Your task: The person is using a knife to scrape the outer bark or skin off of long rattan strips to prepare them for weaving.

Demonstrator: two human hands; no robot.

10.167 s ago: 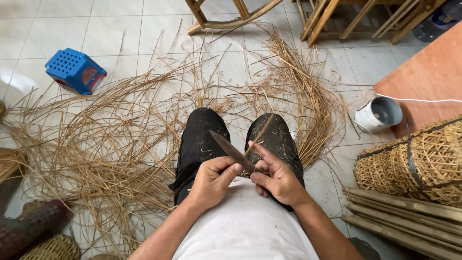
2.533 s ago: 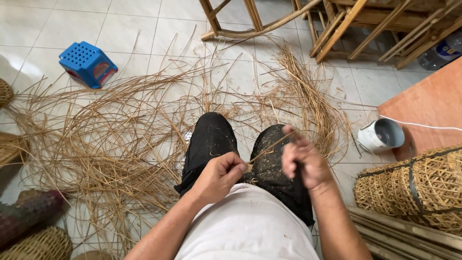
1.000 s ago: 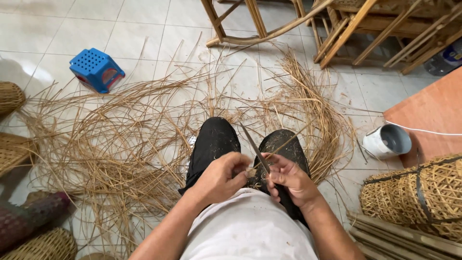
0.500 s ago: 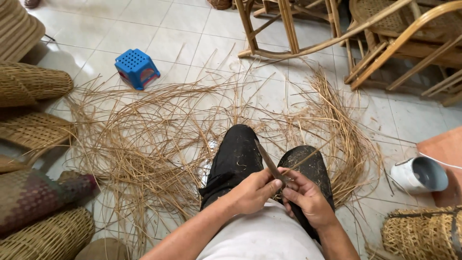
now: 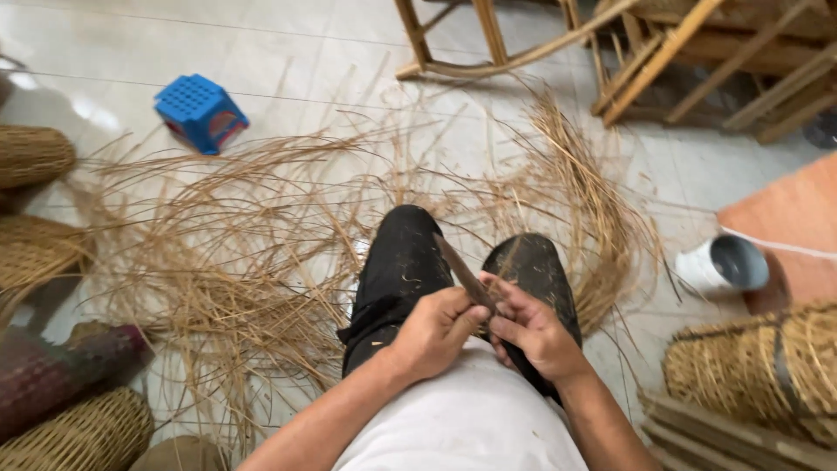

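Knife (image 5: pixel 462 272) gripped in closed left hand (image 5: pixel 434 331) over lap, blade angled far-left. Right hand (image 5: pixel 534 330) curled beside it, fingers pinched at blade; thin strip there too small to tell. Loose cane strips (image 5: pixel 244 253) spread across floor ahead. Blue stool (image 5: pixel 200 112) far left; baskets (image 5: pixel 35 157) left; white pipe (image 5: pixel 724 264) right.

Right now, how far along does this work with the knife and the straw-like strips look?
Done: several woven baskets stand at the left. In hand: the left hand holds a knife and the right hand meets it over the lap, working a thin strip too small to see clearly. Left: a big loose pile of strips covers the floor.
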